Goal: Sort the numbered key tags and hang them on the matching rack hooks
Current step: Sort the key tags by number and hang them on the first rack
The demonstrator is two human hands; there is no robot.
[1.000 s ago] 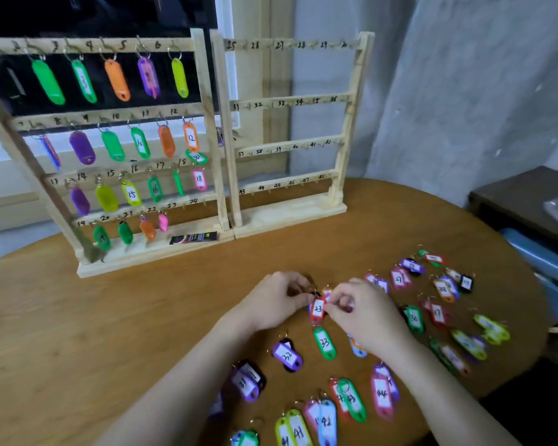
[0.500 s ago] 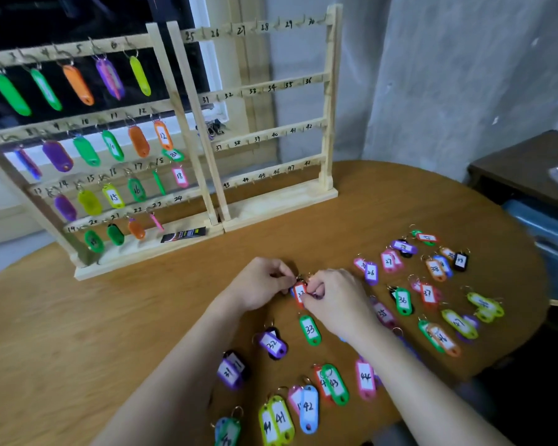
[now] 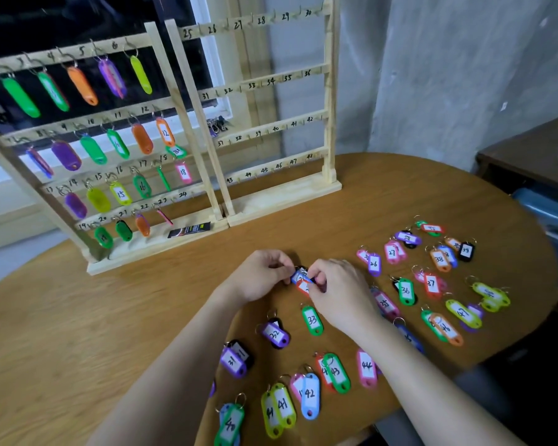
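Note:
Two wooden racks stand at the back of the round wooden table [image 3: 78, 333]. The left rack [image 3: 155, 246] carries coloured tags on hooks 1 to 23. The right rack [image 3: 329, 91], numbered 25 to 48, has bare hooks. Many numbered key tags lie on the table, such as green 33 [image 3: 312, 320], purple 32 [image 3: 274, 333] and pink 44 [image 3: 366, 368]. At mid-table my left hand [image 3: 261, 273] and my right hand [image 3: 339, 291] together pinch a small bunch of tags [image 3: 302, 278], a blue one over a red one.
A black packet [image 3: 190, 230] lies on the left rack's base. A bunch of keys [image 3: 218, 124] hangs behind the racks by the window. A dark side table [image 3: 529, 156] and a blue bin [image 3: 548, 210] stand beyond the table's right edge.
The view has shifted closer and leftward. My hands stay together at mid-table; a blue tag now shows on top of the red one between my fingers.

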